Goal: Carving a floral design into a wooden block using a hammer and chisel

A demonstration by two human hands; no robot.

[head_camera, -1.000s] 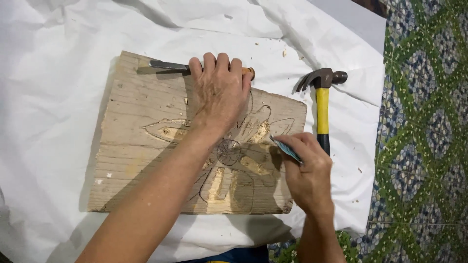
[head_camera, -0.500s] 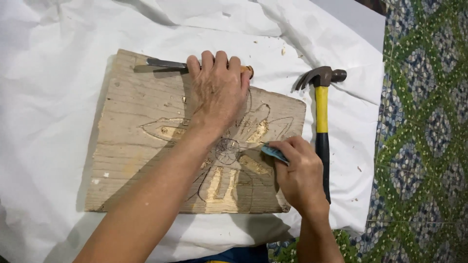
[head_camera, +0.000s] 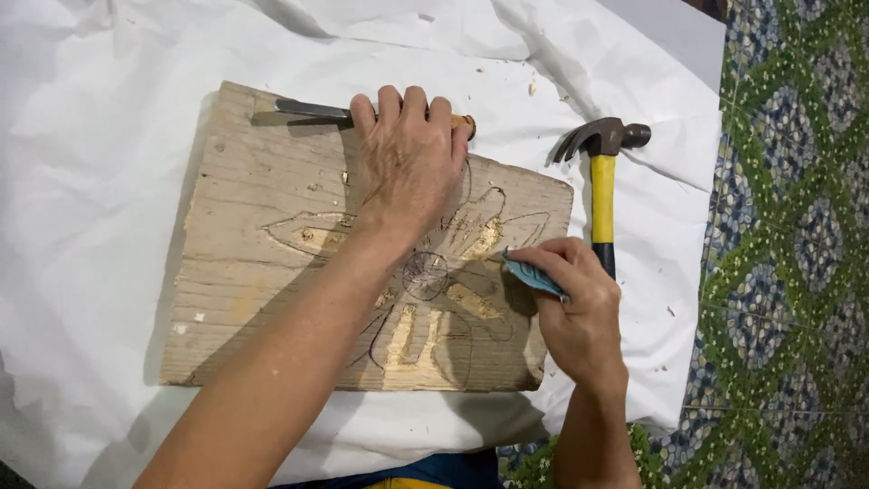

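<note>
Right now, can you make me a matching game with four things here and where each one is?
Things:
1. hammer
2. chisel
3. left hand
4. right hand

Places:
A. lying along the board's top edge
B. pressed flat on the board, above the carved flower
C. on the white sheet, right of the board
D. at the board's right edge, pinching a small blue tool

Pairs: 1-C, 2-A, 3-B, 4-D
</note>
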